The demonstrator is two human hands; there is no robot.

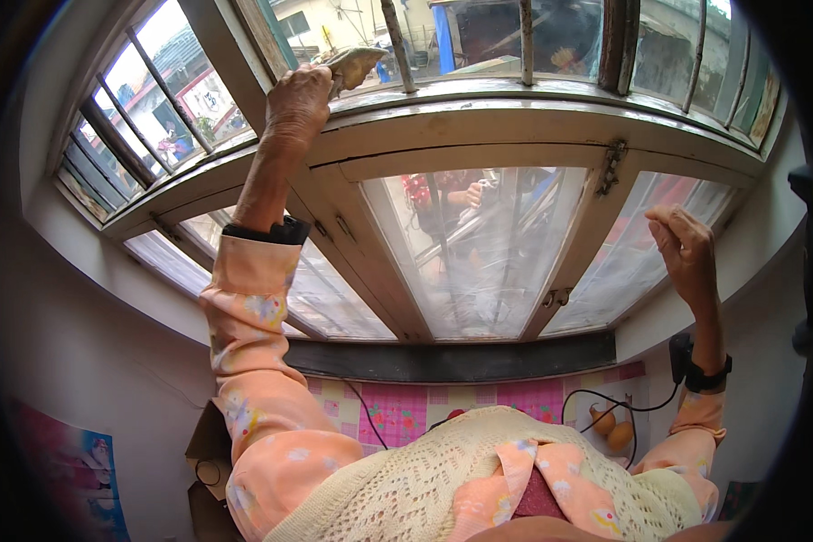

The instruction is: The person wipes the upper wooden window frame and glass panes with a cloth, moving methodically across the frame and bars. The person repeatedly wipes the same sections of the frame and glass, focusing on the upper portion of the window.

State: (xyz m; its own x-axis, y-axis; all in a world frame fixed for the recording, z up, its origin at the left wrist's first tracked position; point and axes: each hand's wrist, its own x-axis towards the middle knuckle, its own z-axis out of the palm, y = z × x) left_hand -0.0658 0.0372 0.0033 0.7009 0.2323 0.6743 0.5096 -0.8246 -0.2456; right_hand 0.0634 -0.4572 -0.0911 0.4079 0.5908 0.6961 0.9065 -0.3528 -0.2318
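My left hand [298,101] is raised to the upper part of a wooden-framed window, gripping a dirty, crumpled cloth [356,68]. The cloth is at the lower edge of an upper opening, beside the window's crossbar [447,129]. My right hand [684,244] is up in front of the lower right glass pane [650,230]. Its fingers are loosely bent and nothing shows in them; whether it touches the glass cannot be told. The lower middle pane [474,271] looks streaky and hazy.
Rusty bars [398,47] cross the upper openings. Through the middle pane, another person's hand [474,195] holds a pale cloth. A black cable [637,408] hangs from my right wrist, near round orange-brown produce [620,437]. A cardboard box [210,447] is low on the left.
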